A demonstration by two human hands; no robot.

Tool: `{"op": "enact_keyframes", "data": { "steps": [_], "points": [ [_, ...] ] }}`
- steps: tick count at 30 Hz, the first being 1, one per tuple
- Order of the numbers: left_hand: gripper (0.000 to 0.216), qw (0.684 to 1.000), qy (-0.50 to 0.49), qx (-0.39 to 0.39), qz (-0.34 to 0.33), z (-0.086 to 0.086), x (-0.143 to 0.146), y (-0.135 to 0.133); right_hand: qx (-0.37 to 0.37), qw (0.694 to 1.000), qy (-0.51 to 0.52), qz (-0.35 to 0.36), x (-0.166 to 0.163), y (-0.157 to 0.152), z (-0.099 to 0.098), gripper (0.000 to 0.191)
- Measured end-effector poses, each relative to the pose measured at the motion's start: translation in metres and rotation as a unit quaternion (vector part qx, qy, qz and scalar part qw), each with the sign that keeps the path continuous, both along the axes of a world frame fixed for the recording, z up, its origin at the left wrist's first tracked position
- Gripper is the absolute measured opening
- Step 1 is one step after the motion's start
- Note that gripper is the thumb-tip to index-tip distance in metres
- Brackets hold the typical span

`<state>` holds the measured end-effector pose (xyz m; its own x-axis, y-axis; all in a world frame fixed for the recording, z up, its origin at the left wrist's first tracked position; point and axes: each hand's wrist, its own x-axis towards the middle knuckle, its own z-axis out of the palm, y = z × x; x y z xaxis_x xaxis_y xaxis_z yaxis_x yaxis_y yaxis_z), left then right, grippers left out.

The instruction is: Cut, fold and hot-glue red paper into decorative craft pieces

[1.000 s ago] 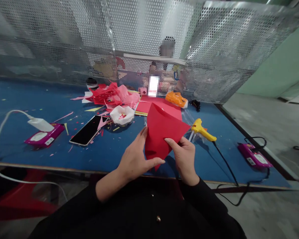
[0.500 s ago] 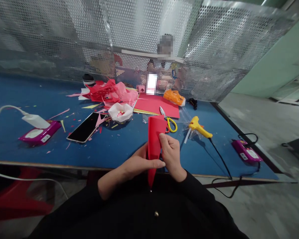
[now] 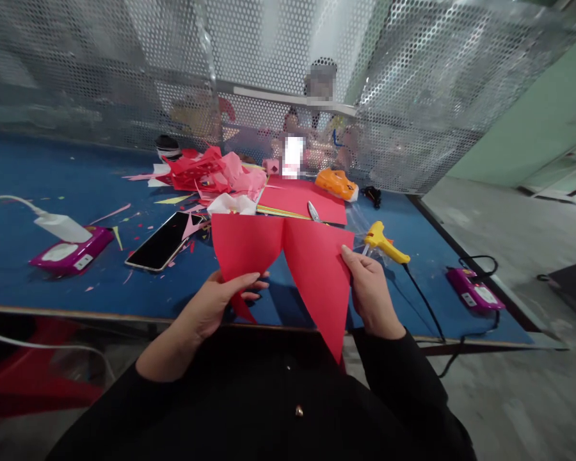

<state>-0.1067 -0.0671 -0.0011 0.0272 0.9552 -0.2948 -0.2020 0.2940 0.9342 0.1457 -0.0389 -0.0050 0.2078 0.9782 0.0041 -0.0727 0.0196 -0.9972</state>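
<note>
A cut piece of red paper (image 3: 312, 262) is held open over the table's front edge, with a crease down its middle and two pointed flaps hanging low. My left hand (image 3: 216, 301) grips its left flap, thumb in front and fingers behind. On the right edge my right hand (image 3: 372, 291) pinches the sheet between thumb and fingers. Behind the paper lies a stack of red sheets (image 3: 292, 198) with yellow edges below. Scissors (image 3: 313, 211) rest on that stack, their handles hidden by the held paper. A white bag (image 3: 230, 204) is partly covered too.
Pink and red scraps (image 3: 216, 173) are heaped at the back. A phone (image 3: 160, 243) and a purple power strip (image 3: 72, 250) lie left. On the right are a yellow glue gun (image 3: 384, 242), an orange packet (image 3: 336, 184) and another purple power strip (image 3: 475, 288) with a black cord.
The folded red paper has been spread open into two flaps. My left hand has moved left and my right hand right, each with one side of it.
</note>
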Motion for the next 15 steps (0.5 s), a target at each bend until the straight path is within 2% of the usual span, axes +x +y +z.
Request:
{"op": "enact_keyframes", "data": {
  "steps": [6,10,15],
  "points": [
    [0.047,0.999,0.011,-0.016,0.033,0.004,-0.018,0.003,-0.039,0.999,-0.012,0.018,0.004,0.005,-0.004,0.049],
    [0.042,0.997,0.012,-0.053,0.058,0.003,-0.031,0.005,-0.055,0.998,-0.038,0.015,0.01,0.007,-0.006,0.052],
    [0.042,0.993,0.108,-0.035,0.042,-0.008,-0.044,0.007,-0.067,0.995,-0.073,0.018,0.015,0.009,-0.006,0.053]
  ]
}}
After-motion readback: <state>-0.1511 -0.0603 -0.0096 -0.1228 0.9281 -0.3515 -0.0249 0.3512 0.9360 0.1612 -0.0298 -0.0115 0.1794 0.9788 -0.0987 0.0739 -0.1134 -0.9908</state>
